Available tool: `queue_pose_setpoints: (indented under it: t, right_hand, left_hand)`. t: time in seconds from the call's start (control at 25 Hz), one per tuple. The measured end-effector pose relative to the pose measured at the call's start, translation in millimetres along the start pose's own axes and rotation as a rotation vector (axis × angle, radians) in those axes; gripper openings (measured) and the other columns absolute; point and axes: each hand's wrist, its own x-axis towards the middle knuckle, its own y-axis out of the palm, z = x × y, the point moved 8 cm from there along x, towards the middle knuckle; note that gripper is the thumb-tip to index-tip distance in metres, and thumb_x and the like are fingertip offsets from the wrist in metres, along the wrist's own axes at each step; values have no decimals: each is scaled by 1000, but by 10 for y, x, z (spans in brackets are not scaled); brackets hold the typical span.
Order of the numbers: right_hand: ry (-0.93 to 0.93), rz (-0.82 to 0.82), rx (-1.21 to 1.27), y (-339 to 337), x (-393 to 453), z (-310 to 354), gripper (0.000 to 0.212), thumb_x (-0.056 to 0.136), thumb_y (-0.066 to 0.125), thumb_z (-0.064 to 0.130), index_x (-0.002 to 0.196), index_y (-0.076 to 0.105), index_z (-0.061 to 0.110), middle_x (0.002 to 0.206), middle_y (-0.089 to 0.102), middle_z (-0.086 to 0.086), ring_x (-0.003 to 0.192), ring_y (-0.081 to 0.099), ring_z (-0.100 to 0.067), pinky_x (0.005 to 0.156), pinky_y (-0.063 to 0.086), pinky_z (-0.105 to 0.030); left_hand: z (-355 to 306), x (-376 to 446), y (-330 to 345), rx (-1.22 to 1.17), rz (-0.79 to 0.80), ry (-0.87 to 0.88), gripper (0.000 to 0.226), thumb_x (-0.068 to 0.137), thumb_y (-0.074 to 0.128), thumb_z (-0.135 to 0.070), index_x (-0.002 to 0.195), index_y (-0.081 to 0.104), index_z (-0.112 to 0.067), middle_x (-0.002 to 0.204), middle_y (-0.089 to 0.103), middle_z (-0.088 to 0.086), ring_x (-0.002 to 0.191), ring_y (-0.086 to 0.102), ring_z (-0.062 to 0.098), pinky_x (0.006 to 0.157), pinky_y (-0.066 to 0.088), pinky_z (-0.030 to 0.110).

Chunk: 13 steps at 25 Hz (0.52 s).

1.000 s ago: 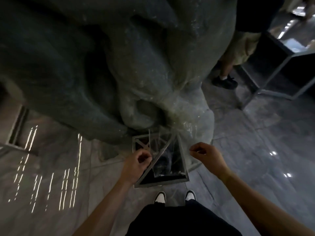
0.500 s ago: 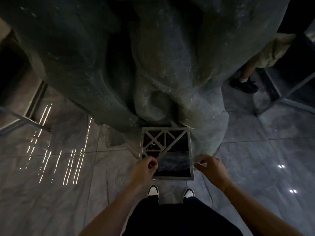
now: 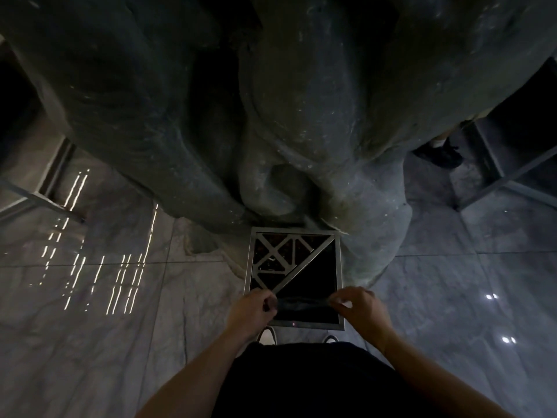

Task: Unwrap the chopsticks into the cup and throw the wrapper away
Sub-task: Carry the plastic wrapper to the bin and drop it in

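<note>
Head view: the left hand (image 3: 252,309) and right hand (image 3: 360,306) each pinch one end of a clear wrapper (image 3: 303,303), stretched between them over the near edge of a square metal-framed bin (image 3: 247,260). That bin sits at 12 o'clock from the shoes (image 3: 267,335), against a dark sculpted stone base (image 3: 301,116) on the glossy tiled floor (image 3: 90,327). At 2 o'clock another person's dark shoe (image 3: 440,153) shows beside a metal frame (image 3: 497,188).
</note>
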Motion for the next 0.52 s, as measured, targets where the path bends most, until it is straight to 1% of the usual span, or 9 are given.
queue_pose_setpoints:
  t: [0.08, 0.2, 0.28, 0.36, 0.44, 0.52]
  right_hand:
    - [-22, 12, -35, 15, 75, 17, 12, 87, 62, 44, 96, 69, 43, 100, 69, 19, 83, 62, 2, 70, 56, -23]
    - [-145, 21, -101, 39, 136, 125, 12, 89, 61, 38, 96, 71, 40, 102, 69, 15, 83, 62, 0, 67, 53, -18]
    - [-209, 27, -143, 54, 135, 176, 12, 88, 64, 32, 93, 73, 35, 101, 70, 12, 81, 65, -4, 63, 50, -16]
    - [-285, 13, -195, 76, 95, 218, 10, 81, 74, 25, 87, 76, 33, 92, 73, 11, 77, 68, -7, 58, 44, -11]
    - [-359, -33, -247, 84, 49, 254, 19, 66, 87, 21, 76, 76, 33, 77, 73, 14, 68, 67, -6, 52, 46, -14]
    - [-391, -67, -265, 56, 40, 298, 24, 58, 92, 21, 69, 75, 34, 69, 71, 16, 61, 65, -5, 48, 47, -17]
  left_hand:
    - [-28, 32, -33, -9, -3, 33, 14, 79, 67, -31, 92, 63, -33, 86, 55, -17, 79, 57, 4, 60, 38, 17]
    - [-62, 53, -57, 105, -21, 94, 8, 84, 60, -28, 92, 62, -29, 98, 60, -9, 88, 62, 13, 69, 46, 28]
    - [-102, 27, 2, 230, -8, 152, 8, 88, 54, -27, 94, 59, -27, 102, 59, -5, 91, 63, 17, 69, 48, 33]
    - [-126, 2, 97, 335, 32, 188, 8, 90, 51, -22, 96, 55, -25, 106, 56, -2, 93, 62, 20, 69, 48, 35]
    - [-125, -2, 174, 399, 60, 197, 17, 88, 51, -12, 98, 52, -26, 110, 53, -2, 96, 61, 22, 69, 48, 36]
    - [-127, 13, 213, 453, 62, 214, 30, 83, 51, -3, 104, 51, -24, 115, 52, -1, 99, 60, 23, 71, 50, 36]
